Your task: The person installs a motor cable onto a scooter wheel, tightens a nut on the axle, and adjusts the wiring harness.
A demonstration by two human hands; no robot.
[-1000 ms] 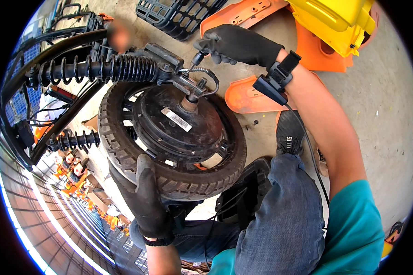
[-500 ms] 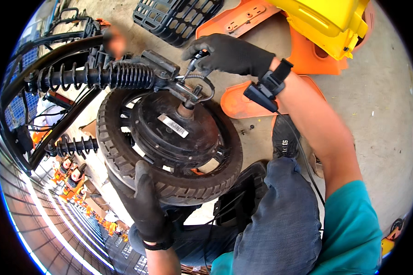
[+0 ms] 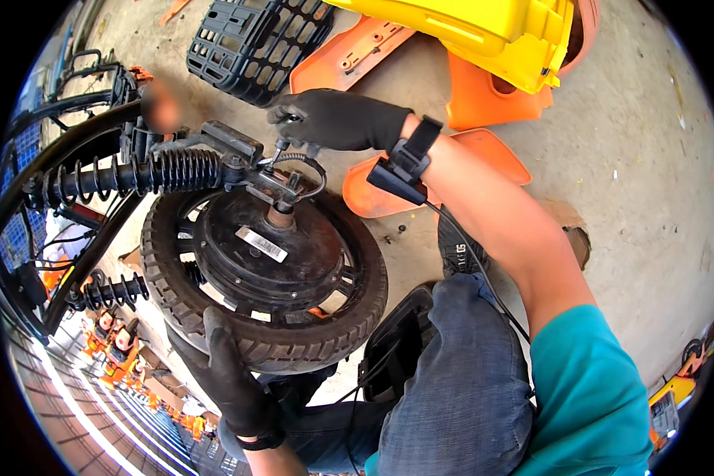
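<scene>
Now at the axle end, wheel steadied.
My right hand closes its fingers on the small fastener beside the cable above the hub; my left hand grips the tyre on the floor. Loosening seems underway; next needs a firm, steady turn.

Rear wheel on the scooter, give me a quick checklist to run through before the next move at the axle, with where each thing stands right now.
1. Wheel steadied: ok, the left hand grips the tyre at its lower edge.
2. Right hand on the work: ok, its fingertips pinch a small part above the axle end.
3. Tool seated on the fastener: cannot tell, the part is too small.
4. Cable loop free of the fingers: cannot tell, it curls right under them.
5. Shock spring attached by the axle: ok, it meets the bracket there.
6. Both hands gloved: ok.
</scene>
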